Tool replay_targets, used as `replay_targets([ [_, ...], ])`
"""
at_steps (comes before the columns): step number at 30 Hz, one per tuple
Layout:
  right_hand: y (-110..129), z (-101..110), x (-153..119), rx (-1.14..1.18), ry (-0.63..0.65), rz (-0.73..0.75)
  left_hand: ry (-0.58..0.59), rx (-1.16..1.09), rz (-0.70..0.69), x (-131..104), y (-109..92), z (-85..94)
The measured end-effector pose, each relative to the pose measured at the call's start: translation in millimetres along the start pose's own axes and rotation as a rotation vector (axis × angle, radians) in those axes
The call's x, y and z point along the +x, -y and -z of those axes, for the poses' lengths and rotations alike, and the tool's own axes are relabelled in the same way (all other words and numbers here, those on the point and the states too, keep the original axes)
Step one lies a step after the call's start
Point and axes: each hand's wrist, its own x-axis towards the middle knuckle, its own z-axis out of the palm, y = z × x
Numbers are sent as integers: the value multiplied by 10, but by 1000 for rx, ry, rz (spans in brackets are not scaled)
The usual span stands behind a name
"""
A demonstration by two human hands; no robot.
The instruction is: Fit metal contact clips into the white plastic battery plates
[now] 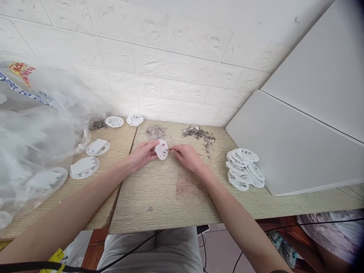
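Note:
My left hand (143,156) is closed on the edge of a white round plastic plate (162,150), held tilted above the table with its slots turned towards me. Close to the plate's right edge, my right hand (186,156) has its thumb and forefinger pinched on a tiny piece too small to name. Just behind the hands lie two heaps of small metal pieces, a light heap (156,132) on the left and a darker heap (199,135) on the right.
A stack of similar white plates (244,168) stands at the right by a grey panel (307,151). More loose plates (85,167) lie at the left beside a big clear plastic bag (42,125). A seam (125,167) crosses the wooden tabletop (159,197). Behind is a white brick wall (182,68).

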Motion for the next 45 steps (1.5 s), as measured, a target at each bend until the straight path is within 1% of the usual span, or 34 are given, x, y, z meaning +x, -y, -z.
replay_targets([
  [4, -2, -25, -2, -58, 11, -30, -26, -7, 11, 0, -7, -9],
  [12, 11, -29, -6, -72, -13, -12, -5, -9, -3, 11, 12, 7],
  [18, 29, -22, -12, -84, -6, -10, 54, 9, -21, 16, 31, 19],
  [24, 6, 46, -13, -79, -10, -58, 14, -3, -14, 26, 35, 28],
  [29, 28, 44, -12, -100, 31, -49, 21, 15, -5, 15, 15, 13],
  [38, 30, 30, -17, -96, 29, -41, 36, 16, -8, 12, 21, 19],
  [40, 29, 29, -17, -91, 24, -39, 49, 20, -16, 16, 25, 28],
  [45, 17, 10, -21, -115, 6, -9, 124, 52, -38, 22, 44, 54],
])
